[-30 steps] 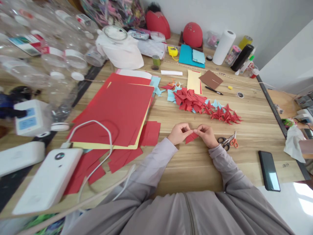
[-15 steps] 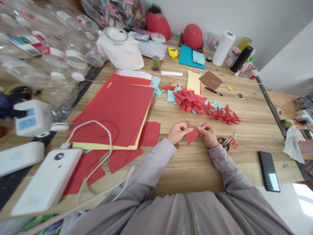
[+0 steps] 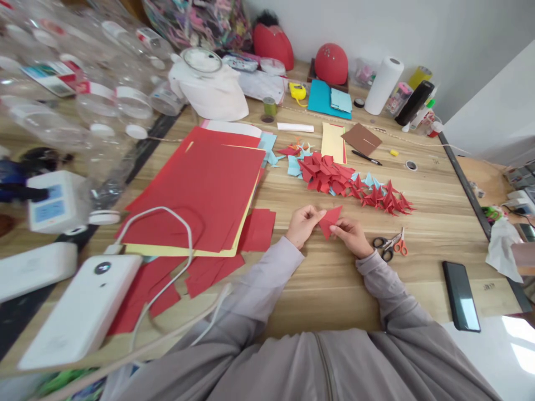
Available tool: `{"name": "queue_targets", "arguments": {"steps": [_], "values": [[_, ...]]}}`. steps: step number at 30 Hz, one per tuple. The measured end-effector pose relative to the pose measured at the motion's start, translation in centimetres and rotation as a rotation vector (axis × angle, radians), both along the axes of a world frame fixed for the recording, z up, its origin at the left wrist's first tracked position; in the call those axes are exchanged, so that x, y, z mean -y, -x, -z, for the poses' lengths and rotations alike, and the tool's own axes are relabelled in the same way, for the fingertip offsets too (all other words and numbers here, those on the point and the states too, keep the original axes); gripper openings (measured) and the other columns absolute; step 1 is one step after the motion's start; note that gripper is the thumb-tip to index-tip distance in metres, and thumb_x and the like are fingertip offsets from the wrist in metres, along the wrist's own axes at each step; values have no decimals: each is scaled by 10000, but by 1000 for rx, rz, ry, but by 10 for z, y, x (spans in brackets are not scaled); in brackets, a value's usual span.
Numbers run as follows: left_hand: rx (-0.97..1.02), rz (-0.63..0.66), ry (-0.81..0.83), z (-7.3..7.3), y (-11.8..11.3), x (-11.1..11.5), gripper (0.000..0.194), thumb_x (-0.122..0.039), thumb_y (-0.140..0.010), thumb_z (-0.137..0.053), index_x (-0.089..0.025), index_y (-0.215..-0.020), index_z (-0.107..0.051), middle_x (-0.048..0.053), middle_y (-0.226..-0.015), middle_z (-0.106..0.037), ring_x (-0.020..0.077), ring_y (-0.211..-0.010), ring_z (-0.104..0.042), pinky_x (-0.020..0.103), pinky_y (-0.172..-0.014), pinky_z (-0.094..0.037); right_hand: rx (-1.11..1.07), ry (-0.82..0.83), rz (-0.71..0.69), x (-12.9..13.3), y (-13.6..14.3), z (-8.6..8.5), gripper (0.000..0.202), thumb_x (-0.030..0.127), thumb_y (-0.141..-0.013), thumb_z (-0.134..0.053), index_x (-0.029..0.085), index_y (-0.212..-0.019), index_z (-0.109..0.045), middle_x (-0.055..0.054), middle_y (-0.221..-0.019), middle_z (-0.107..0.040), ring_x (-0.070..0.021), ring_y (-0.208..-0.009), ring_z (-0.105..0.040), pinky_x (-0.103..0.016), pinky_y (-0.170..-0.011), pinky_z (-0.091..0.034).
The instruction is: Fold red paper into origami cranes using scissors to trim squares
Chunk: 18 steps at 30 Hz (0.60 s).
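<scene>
A small folded piece of red paper is held just above the table between my two hands. My left hand pinches its left corner between thumb and fingers. At its lower right edge, my right hand grips the paper with thumb and fingertips. The paper shows a triangular shape with a crease. Beyond my hands lies a row of folded red paper pieces with a few light blue ones among them. Scissors with black and orange handles lie to the right of my right hand.
Large red sheets are stacked on the left, with small red squares beside them. A white power bank with a cable lies front left. A phone rests at the right edge. Plastic bottles crowd the back left.
The red paper has been turned, so a point now sticks up to the right. My right hand has shifted from its top corner down to its lower edge.
</scene>
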<state>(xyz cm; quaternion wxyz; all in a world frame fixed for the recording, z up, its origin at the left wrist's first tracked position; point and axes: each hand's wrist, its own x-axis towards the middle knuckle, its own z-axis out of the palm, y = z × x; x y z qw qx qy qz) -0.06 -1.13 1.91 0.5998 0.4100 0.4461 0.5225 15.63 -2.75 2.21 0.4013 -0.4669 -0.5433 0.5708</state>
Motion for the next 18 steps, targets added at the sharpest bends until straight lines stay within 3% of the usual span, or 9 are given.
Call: {"name": "queue_targets", "arguments": {"steps": [2,6,8,11,13,18], "values": [[-14,20,22,4,-2,0,313,-407,-651,-706,-159,-656,-516,-43,-558,-539,85,-496,-518,219,-482,-462,21,-23,41,0,1,2,332,482,-693,-688,179,-596,-590,9,-531,-583,-103,-490,-498,-249,-523,-395],[-57,23,-32,12,-4,0,355,-355,-653,-697,-154,-933,-615,59,-937,-650,142,-698,-628,266,-549,-536,45,-71,204,-1,1,7,336,458,-722,-671,178,-570,-566,20,-492,-554,-93,-463,-480,-236,-500,-378],[-138,22,-102,13,-3,1,299,-347,-679,-678,-150,-903,-660,93,-1047,-634,163,-773,-638,288,-609,-553,94,-98,205,0,1,9,338,462,-723,-668,175,-575,-567,19,-489,-548,-90,-454,-461,-233,-476,-360],[-189,37,-123,9,-2,3,294,-329,-654,-713,-145,-882,-690,111,-1042,-657,186,-828,-642,318,-697,-557,154,-140,144,3,2,11,340,460,-727,-666,171,-577,-569,23,-488,-533,-81,-447,-420,-227,-450,-324],[-108,88,-50,5,-1,5,363,-335,-617,-744,-132,-912,-685,117,-1017,-677,187,-791,-650,327,-679,-563,153,-153,115,4,1,10,339,457,-726,-668,171,-575,-568,23,-496,-534,-79,-457,-415,-226,-455,-323],[77,155,63,-2,1,5,433,-337,-545,-798,-120,-898,-674,130,-1183,-622,175,-762,-665,302,-621,-570,75,-101,119,2,0,7,358,496,-708,-670,178,-577,-568,12,-507,-561,-97,-479,-460,-238,-487,-367]]}}
